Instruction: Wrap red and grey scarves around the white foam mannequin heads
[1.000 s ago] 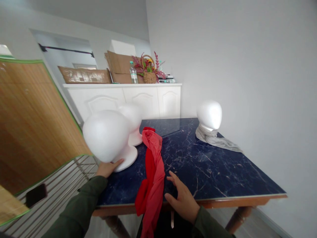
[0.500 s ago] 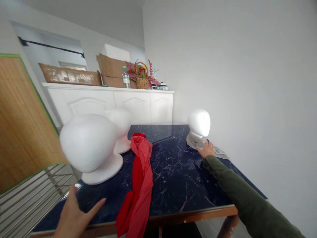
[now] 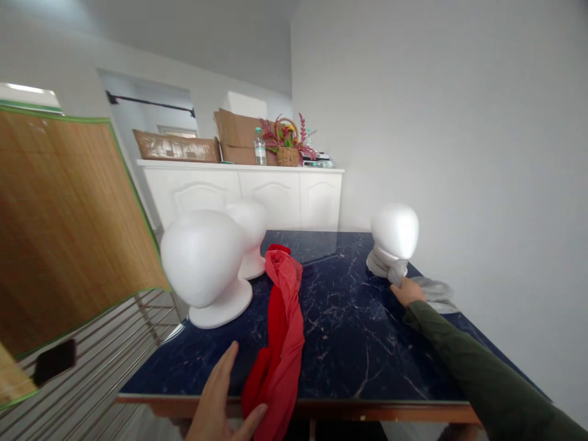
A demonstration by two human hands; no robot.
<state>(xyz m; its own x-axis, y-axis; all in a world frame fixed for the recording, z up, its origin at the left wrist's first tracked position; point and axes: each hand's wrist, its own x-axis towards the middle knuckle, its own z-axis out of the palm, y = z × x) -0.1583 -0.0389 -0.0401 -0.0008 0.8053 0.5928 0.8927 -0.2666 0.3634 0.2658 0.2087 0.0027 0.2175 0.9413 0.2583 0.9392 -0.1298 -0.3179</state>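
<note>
At the right of the table stands a white mannequin head (image 3: 394, 229) with a grey scarf (image 3: 383, 264) around its neck. My right hand (image 3: 407, 293) is closed on a gathered part of that scarf, just in front of the neck. The scarf's loose end (image 3: 436, 295) trails over the table behind my wrist. My left hand (image 3: 225, 398) is open at the table's near edge, thumb and fingers apart, with nothing in it. Close beside it a red scarf (image 3: 283, 331) lies lengthwise and hangs over the front edge; contact with the thumb is unclear.
Two more white mannequin heads, a nearer one (image 3: 202, 260) and one behind it (image 3: 252, 229), stand on the left of the dark blue marbled table (image 3: 344, 343). A metal rack (image 3: 114, 349) with a black phone-like object (image 3: 55, 361) is at far left. Behind stands a white cabinet (image 3: 269, 190).
The view has turned left. My right hand has drawn the grey scarf out a little from the neck towards me. My left hand has moved right, closer to the red scarf.
</note>
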